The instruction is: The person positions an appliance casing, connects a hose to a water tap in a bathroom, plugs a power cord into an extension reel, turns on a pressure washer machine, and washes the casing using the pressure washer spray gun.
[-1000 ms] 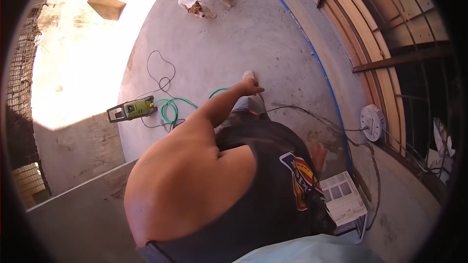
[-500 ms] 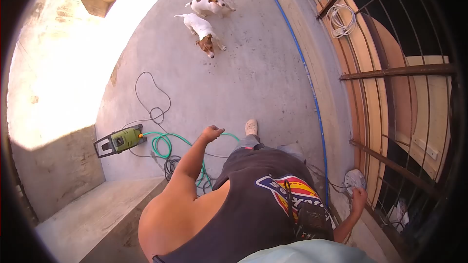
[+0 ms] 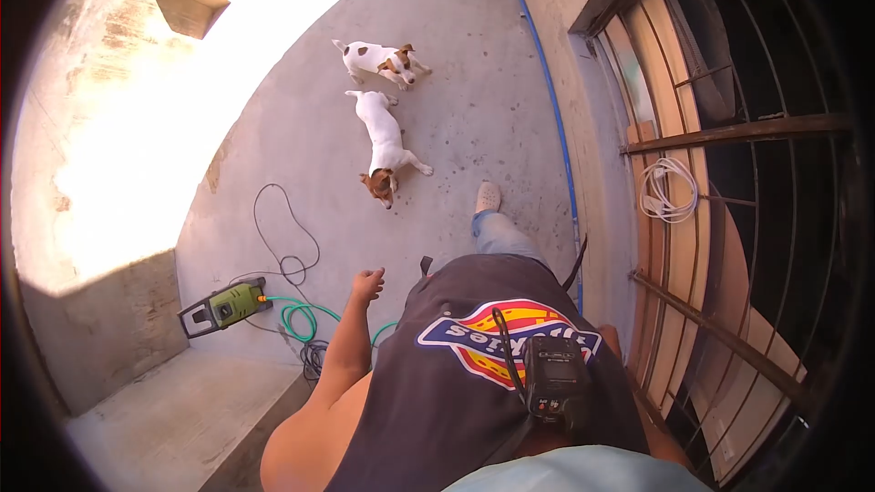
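My left hand point(image 3: 368, 285) hangs beside my hip above the concrete floor, fingers loosely curled and partly apart, with nothing visible in it. Below and left of it lie a green hose point(image 3: 296, 314) and a dark coiled cable point(image 3: 313, 360). The hose runs to a green and black pressure washer point(image 3: 235, 305) on the floor. Part of my right arm point(image 3: 663, 442) shows at my side; the right hand itself is hidden behind my body. A black device with a clip and cord point(image 3: 554, 374) hangs on my chest over a dark printed shirt point(image 3: 392, 410).
Two white and brown dogs, one nearer point(image 3: 383, 141) and one behind point(image 3: 374, 57), stand on the concrete ahead. A blue pipe point(image 3: 553, 96) follows the right wall's base. Metal window bars point(image 3: 738, 132) hold a coiled white cable point(image 3: 670, 189). A concrete ledge point(image 3: 191, 410) lies left.
I have stepped forward along the floor. My left hand has swung left and down in view, and my right hand has gone out of sight. The nearer dog has turned and come closer.
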Available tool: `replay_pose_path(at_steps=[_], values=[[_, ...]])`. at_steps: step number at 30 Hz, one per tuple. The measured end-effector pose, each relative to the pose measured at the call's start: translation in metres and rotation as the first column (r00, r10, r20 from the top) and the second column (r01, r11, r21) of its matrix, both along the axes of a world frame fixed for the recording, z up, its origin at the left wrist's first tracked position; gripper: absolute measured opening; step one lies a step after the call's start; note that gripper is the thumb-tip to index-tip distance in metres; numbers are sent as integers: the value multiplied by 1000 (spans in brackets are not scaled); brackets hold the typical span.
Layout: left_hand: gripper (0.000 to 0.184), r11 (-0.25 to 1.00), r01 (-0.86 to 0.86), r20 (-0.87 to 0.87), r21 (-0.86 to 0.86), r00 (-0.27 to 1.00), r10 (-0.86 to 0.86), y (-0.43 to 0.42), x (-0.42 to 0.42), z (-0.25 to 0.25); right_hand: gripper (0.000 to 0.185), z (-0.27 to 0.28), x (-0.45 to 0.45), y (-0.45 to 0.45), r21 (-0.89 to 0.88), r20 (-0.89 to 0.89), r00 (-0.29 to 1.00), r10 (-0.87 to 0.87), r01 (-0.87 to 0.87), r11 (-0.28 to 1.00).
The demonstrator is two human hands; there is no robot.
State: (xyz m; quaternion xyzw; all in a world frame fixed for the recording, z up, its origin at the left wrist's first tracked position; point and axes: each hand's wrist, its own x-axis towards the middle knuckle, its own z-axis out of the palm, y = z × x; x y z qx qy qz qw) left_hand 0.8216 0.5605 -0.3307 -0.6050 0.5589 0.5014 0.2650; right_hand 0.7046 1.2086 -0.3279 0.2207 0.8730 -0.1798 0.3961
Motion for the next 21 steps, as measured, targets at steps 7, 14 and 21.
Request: replay_pose_path(at_steps=[7,14,21], values=[[45,954,-296,-82,40,951,298,-32,-140,29,18,59,-489,-172,-143,-519,832,199,-313,939],[42,984,-166,-94,69,981,172,-134,-342,-11,23,91,-722,-397,-246,-688,713,135,-404,881],[43,955,-297,-227,-16,931,285,-314,-587,-19,26,19,-717,-471,-148,-13,862,506,-503,852]])
